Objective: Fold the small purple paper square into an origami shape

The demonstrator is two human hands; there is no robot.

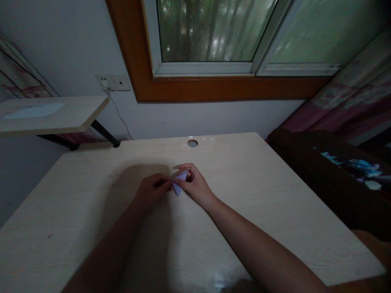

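A small folded piece of pale lilac paper [180,181] is held just above the light wooden table [275,211], near its middle. My left hand [152,189] pinches the paper's left edge with closed fingers. My right hand [195,185] curls round the paper's right side, thumb and fingers pressed on it. Both forearms reach in from the bottom of the view. Much of the paper is hidden between the fingers.
A round cable hole [192,143] sits at the table's far edge. A side shelf [51,114] juts out at the left, with wall sockets [112,82] and a cord above. A window [232,36] is behind; a dark bed frame [330,175] stands to the right.
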